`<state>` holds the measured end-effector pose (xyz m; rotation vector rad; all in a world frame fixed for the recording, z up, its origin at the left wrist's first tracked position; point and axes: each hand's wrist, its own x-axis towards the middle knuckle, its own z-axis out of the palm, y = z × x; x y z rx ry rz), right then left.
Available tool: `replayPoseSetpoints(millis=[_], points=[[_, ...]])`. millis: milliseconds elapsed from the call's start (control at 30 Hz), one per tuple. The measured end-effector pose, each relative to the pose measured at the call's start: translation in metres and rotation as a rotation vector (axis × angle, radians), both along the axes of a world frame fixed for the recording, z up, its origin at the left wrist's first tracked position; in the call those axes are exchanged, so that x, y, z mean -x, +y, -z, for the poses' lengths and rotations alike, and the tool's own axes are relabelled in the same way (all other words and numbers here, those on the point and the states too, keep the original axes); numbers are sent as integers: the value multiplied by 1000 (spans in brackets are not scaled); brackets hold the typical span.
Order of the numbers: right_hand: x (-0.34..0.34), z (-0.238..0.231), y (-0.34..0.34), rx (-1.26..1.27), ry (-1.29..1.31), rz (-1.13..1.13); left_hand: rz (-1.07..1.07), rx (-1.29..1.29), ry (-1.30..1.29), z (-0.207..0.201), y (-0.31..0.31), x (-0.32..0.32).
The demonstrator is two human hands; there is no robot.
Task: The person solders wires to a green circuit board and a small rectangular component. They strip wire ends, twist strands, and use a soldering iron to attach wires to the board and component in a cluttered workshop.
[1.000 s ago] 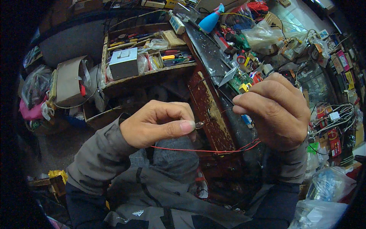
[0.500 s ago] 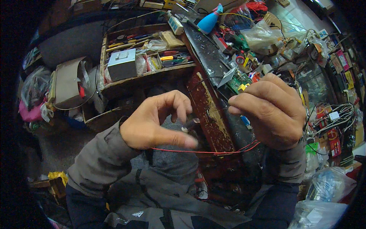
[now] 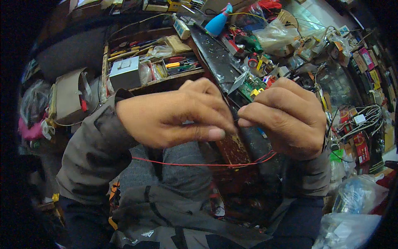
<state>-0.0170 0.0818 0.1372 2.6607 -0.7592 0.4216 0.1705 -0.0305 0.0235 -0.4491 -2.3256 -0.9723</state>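
Observation:
My right hand is closed in a pinch, thumb against the curled index finger. A thin red wire sags below both hands and loops up at its right end to this hand. What lies right at the fingertips is too small to make out. Close by on the left, my left hand has its thumb and fingers drawn together, their tips near the right fingertips. Its fingers are slightly blurred, and anything between them is hidden. Just beyond the hands, a green circuit board with a grey metal plate lies on the dark bench.
A wooden drawer of screwdrivers and a grey metal box sits at the far left. A blue bottle lies on the black bench top. Bundled grey cables and plastic bags crowd the right side.
My left hand has swung toward the right hand, its thumb and fingers going from spread to drawn together. The right hand keeps its pinch. The view has shifted slightly.

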Motion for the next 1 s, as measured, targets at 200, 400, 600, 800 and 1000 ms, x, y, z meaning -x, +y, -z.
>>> replayPoseSetpoints(millis=[200,400,600,800,1000], points=[[2,0,2,-25,17,-17,67,-84,-170,-7,4,-4],[-2,1,4,-20,10,8,-78,-345,-193,-3,7,-6],[0,2,3,-7,-22,12,-238,-408,-93,2,21,-9],[-1,5,4,-11,-94,42,-316,-316,13,0,29,-7],[2,1,4,2,-78,44,-96,-369,114,4,26,-4]])
